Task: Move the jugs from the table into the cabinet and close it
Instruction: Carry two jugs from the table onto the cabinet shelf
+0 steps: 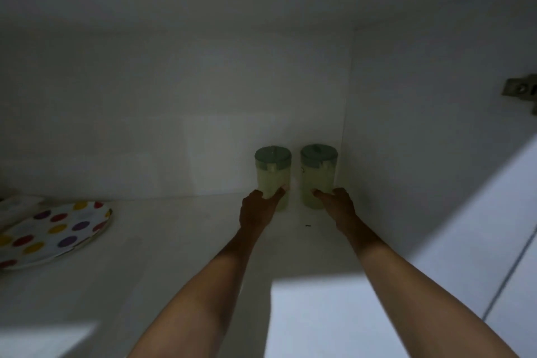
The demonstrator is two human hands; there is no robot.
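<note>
Two pale green jugs with darker green lids stand upright side by side at the back right of the white cabinet shelf (180, 241). My left hand (257, 209) grips the lower part of the left jug (273, 173), thumb across its front. My right hand (338, 203) holds the base of the right jug (318, 171), fingers pressed on its front. A narrow gap separates the two jugs. The right jug stands close to the cabinet's right wall (421, 139).
A white plate with coloured polka dots (52, 234) lies on the shelf at the left, with something pale behind it. A metal door hinge (521, 91) is fixed on the right wall. The cabinet's back wall is just behind the jugs.
</note>
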